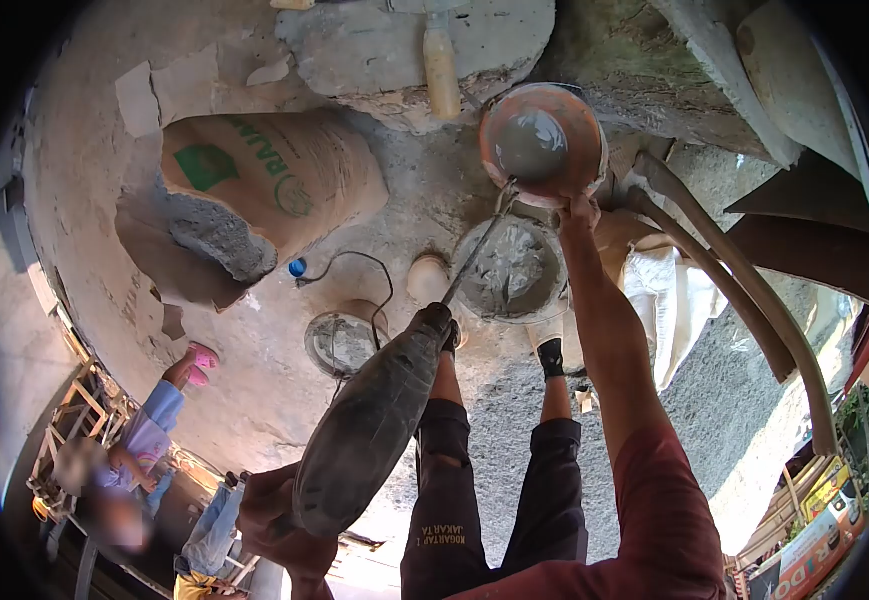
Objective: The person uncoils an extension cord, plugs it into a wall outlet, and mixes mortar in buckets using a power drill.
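Observation:
My left hand (280,520) is wrapped round the rear end of a dark, dusty power drill (370,425). A long metal mixing rod (477,250) runs from the drill's nose up to the orange bucket (495,150), its tip at the near rim. Wet grey mix (530,150) lies inside this bucket. My right hand (580,212) grips the bucket's near rim, fingers partly hidden behind the wrist. Just below it, between my feet, stands a wider round tub (510,265) coated with grey cement. A smaller cement-smeared bucket (340,342) sits left of it.
An open cement sack (295,175) lies at upper left, spilling grey powder (220,235). A black cable (380,265) crosses the floor near a blue cap (298,267). Long curved poles (745,265) lean at right by a white sack (655,300). Other people (145,440) sit at lower left.

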